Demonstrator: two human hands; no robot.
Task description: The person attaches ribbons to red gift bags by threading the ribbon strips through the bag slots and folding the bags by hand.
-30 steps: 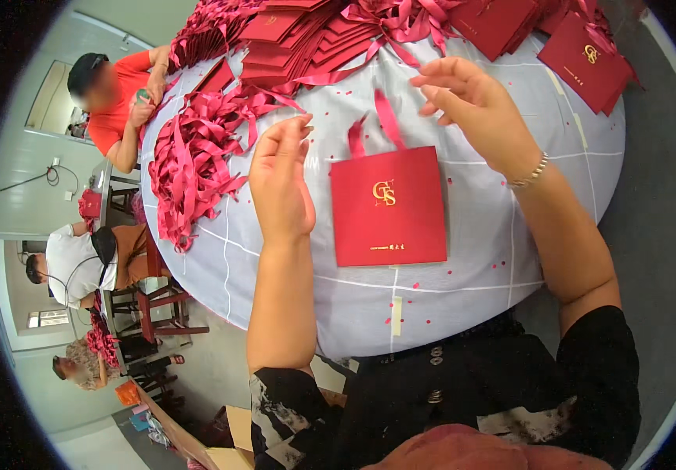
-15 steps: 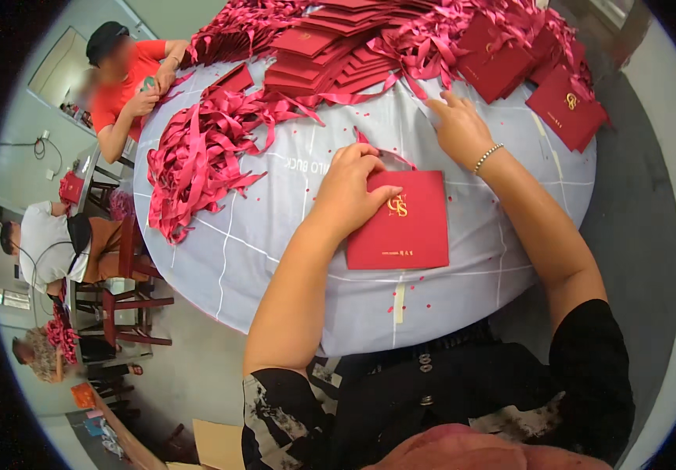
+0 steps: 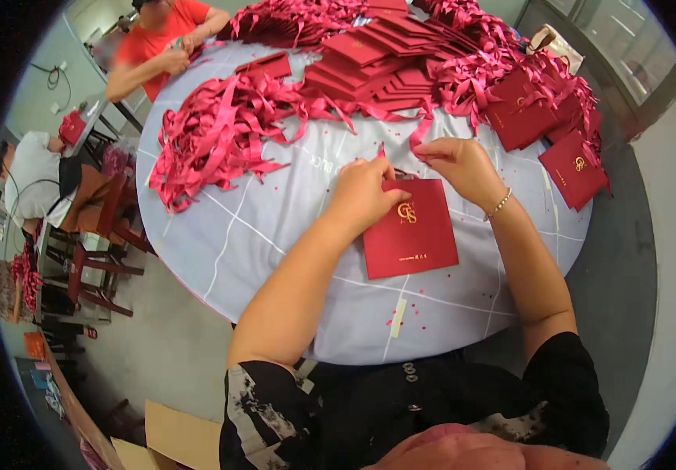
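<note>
The left hand (image 3: 363,193) grips the red gift bag (image 3: 416,244), and tugging the pink ribbon (image 3: 423,133) the right hand (image 3: 458,168) pinches could disturb the stacked bags (image 3: 357,47) beyond it.

Red bag (image 3: 416,239) partly hidden by left hand (image 3: 365,192), cardboard box (image 3: 183,435) cut off.

- Round table (image 3: 193,254) before me, draped in a grey cloth (image 3: 471,321) with white grid lines.
- Over on the left, dark red wooden chairs (image 3: 109,207) on a grey floor (image 3: 165,345).
- Pale green wall (image 3: 20,117) behind them.
- Grey-framed glass panel (image 3: 621,43) off to the right.
</note>
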